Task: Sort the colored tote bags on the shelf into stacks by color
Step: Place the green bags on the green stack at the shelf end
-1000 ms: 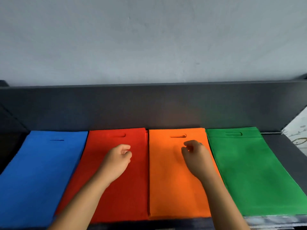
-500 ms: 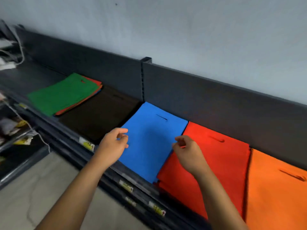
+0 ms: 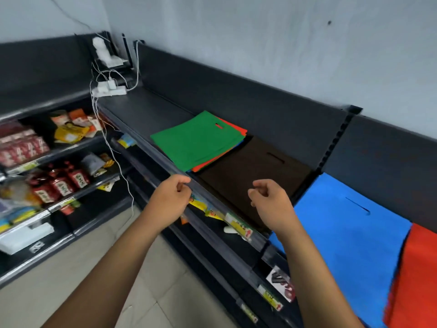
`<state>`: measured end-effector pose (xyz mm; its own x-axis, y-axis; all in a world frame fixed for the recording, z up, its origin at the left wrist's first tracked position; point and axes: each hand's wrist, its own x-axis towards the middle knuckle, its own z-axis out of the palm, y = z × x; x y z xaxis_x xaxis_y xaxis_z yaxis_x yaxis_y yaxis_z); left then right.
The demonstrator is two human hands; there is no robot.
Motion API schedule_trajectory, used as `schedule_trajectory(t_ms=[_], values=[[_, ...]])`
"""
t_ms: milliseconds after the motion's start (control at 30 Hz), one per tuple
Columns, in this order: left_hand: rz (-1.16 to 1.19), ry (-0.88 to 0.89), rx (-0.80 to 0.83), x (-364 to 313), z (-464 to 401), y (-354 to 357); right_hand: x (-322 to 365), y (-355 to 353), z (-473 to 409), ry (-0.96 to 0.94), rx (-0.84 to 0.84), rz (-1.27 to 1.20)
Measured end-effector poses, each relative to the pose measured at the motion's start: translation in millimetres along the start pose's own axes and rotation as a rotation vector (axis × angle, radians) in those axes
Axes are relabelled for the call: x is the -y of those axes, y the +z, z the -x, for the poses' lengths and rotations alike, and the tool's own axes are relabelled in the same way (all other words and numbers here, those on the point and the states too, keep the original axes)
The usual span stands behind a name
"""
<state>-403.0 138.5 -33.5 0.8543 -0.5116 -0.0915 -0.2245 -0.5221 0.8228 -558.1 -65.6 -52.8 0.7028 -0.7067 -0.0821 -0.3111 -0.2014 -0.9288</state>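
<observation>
A mixed pile lies on the black top shelf (image 3: pixel 151 110), with a green tote bag (image 3: pixel 196 140) on top and red, orange and blue edges showing beneath it. Right of it lies a dark brown bag stack (image 3: pixel 255 171), then a blue stack (image 3: pixel 343 223), then a red stack (image 3: pixel 418 275) at the frame's right edge. My left hand (image 3: pixel 170 200) hovers in front of the shelf's front rail, fingers loosely curled, holding nothing. My right hand (image 3: pixel 272 202) hangs over the near part of the brown stack, also loosely curled and holding nothing.
A white power strip with cables (image 3: pixel 108 89) sits at the shelf's far left corner. Lower shelves at left hold red packets and bottles (image 3: pixel 59 183). Price tags (image 3: pixel 238 227) line the front rail. Tiled floor lies below.
The view has swung left from the sorted blue, red, orange and green stacks to the mixed pile and brown stack. Both hands moved left with it, holding nothing.
</observation>
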Motion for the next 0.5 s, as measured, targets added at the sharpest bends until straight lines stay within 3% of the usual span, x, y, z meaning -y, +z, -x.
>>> schedule_trajectory(t_ms=[267,500], values=[[0.037,-0.093,0.055,45.9,-55.3,-14.9,13.3,41.5,-43.2,0.077,-0.030,0.027],[0.002,-0.034,0.053,42.3,-180.2,-50.8,42.7,86.3,-160.2,0.066,-0.069,0.104]])
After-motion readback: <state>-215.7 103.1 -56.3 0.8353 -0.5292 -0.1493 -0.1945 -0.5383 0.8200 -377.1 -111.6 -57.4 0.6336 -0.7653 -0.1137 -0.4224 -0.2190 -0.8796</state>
